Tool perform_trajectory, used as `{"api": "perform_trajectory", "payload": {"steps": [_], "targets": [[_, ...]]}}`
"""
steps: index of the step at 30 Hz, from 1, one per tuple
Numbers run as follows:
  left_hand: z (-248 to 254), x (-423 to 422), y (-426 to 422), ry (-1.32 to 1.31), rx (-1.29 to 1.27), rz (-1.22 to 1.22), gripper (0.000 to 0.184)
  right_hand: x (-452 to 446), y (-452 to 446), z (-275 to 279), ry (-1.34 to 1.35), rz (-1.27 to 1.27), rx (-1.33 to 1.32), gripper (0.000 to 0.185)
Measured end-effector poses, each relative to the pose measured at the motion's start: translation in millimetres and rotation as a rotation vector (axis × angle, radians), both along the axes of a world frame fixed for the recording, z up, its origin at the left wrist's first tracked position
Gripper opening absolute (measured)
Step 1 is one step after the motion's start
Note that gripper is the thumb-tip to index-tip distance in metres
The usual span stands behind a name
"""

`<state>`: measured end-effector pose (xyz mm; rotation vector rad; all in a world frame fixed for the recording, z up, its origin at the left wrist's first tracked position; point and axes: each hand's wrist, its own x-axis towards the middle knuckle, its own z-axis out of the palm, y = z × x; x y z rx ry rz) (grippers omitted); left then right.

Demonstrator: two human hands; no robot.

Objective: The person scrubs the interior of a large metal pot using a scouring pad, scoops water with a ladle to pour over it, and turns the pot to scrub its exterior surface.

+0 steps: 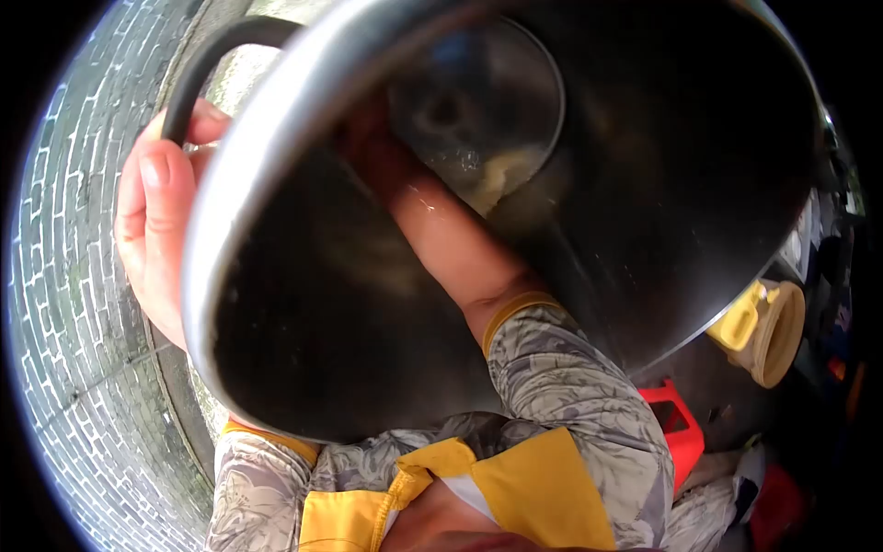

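Observation:
A large metal pot (589, 267) is tilted toward me, its wide mouth facing my chest and its bright rim at the left. My left hand (161, 212) is wrapped round the dark curved handle (221, 55) outside the rim. My right forearm reaches deep into the pot. Down there my right hand (368, 120) is a dim, reddish shape in shadow, and its fingers cannot be made out. Beside it lies the round pot bottom, with a pale yellowish patch (501, 175) and some shiny specks on it.
A tiled or brick surface (83, 230) curves along the left. To the lower right are a beige bucket (782, 333) with a yellow handled item (739, 317) at its side and a red plastic stool or frame (682, 437). Dark clutter lines the right edge.

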<state>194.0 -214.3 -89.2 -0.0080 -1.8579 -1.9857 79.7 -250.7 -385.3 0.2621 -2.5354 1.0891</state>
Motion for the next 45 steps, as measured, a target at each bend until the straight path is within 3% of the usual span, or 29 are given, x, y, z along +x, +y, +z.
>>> {"api": "perform_trajectory", "payload": {"steps": [1, 3, 6, 8, 9, 11, 12, 13, 16, 17, 19, 21, 23, 25, 27, 29, 30, 32, 33, 34, 35, 36, 38, 39, 41, 42, 43, 44, 45], "targets": [[2, -4, 12, 0.021, 0.026, 0.091, 0.032, 11, -4, 14, 0.043, 0.019, -0.029, 0.042], [9, -2, 3, -0.031, -0.067, -0.09, 0.031, 80, 6, 14, -0.034, 0.147, -0.199, 0.044], [13, -2, 10, -0.065, -0.109, -0.143, 0.029, 208, 61, -36, -0.47, 0.33, -0.215, 0.049], [16, 1, 20, -0.09, -0.084, -0.103, 0.028, 229, 165, -63, -0.817, 0.36, 0.252, 0.049], [17, 2, 22, -0.1, -0.059, -0.092, 0.028, 206, 233, -51, -0.873, 0.32, 0.648, 0.046], [19, 5, 26, -0.121, -0.008, -0.07, 0.026, 156, 332, -19, -0.636, 0.23, 1.374, 0.043], [18, 5, 25, -0.089, -0.001, -0.099, 0.026, 112, 356, 0, -0.731, 0.265, 1.451, 0.044], [18, 5, 23, -0.064, 0.002, -0.132, 0.026, 80, 374, -14, -0.565, 0.17, 1.392, 0.044], [16, 11, 26, -0.045, -0.049, -0.192, 0.025, 37, 383, -38, -0.469, 0.15, 1.197, 0.046], [15, 12, 29, -0.041, -0.066, -0.187, 0.025, 41, 371, -61, -0.46, 0.152, 1.184, 0.046], [14, 12, 32, -0.033, -0.091, -0.189, 0.026, 65, 337, -131, -0.644, -0.088, 1.109, 0.05], [13, 12, 34, -0.034, -0.12, -0.189, 0.026, 112, 269, -128, -0.878, -0.104, 0.948, 0.054], [15, 13, 36, -0.038, -0.16, -0.178, 0.026, 136, 194, -131, -1.026, -0.059, 0.535, 0.051], [16, 15, 36, -0.043, -0.205, -0.157, 0.027, 144, 92, -125, -0.81, 0.286, -0.499, 0.05], [17, 20, 37, -0.058, -0.26, -0.147, 0.028, 145, 43, -15, -0.585, 0.423, -1.481, 0.054], [16, 18, 43, -0.056, -0.294, -0.164, 0.028, 154, 71, 102, -0.472, 0.37, -1.742, 0.058], [17, 18, 45, -0.047, -0.302, -0.174, 0.028, 183, 78, 108, -0.489, 0.358, -1.742, 0.058], [13, 6, 48, -0.032, -0.306, -0.204, 0.028, 217, 108, 111, -0.546, 0.35, -1.105, 0.057], [16, 9, 50, -0.017, -0.315, -0.21, 0.028, 241, 122, 57, -0.473, 0.53, -0.823, 0.054], [20, 7, 49, -0.014, -0.316, -0.22, 0.028, 279, 141, -51, -0.345, 0.526, -0.773, 0.049], [19, -1, 51, -0.012, -0.319, -0.23, 0.028, 257, 237, 19, -0.899, 0.568, -0.012, 0.046], [17, 1, 49, -0.015, -0.33, -0.23, 0.028, 249, 311, 9, -0.941, 0.296, 0.545, 0.044], [18, -5, 49, -0.004, -0.338, -0.237, 0.028, 186, 407, 95, -0.792, 0.008, 1.4, 0.039], [18, -8, 50, 0.002, -0.344, -0.246, 0.028, 166, 460, 81, -0.311, -0.105, 1.438, 0.037], [16, -13, 54, 0.003, -0.369, -0.256, 0.028, 153, 465, 116, -0.272, -0.174, 1.445, 0.04], [16, -12, 55, 0.004, -0.373, -0.258, 0.028, 169, 445, 114, -0.46, -0.184, 1.461, 0.039], [16, -14, 55, 0.004, -0.373, -0.261, 0.028, 188, 434, 76, -0.573, -0.182, 1.384, 0.04], [17, -17, 55, -0.001, -0.378, -0.263, 0.028, 216, 382, 85, -0.896, -0.066, 1.259, 0.046], [17, -16, 54, -0.001, -0.38, -0.265, 0.028, 239, 334, 78, -1.119, 0.166, 0.874, 0.052]]}}
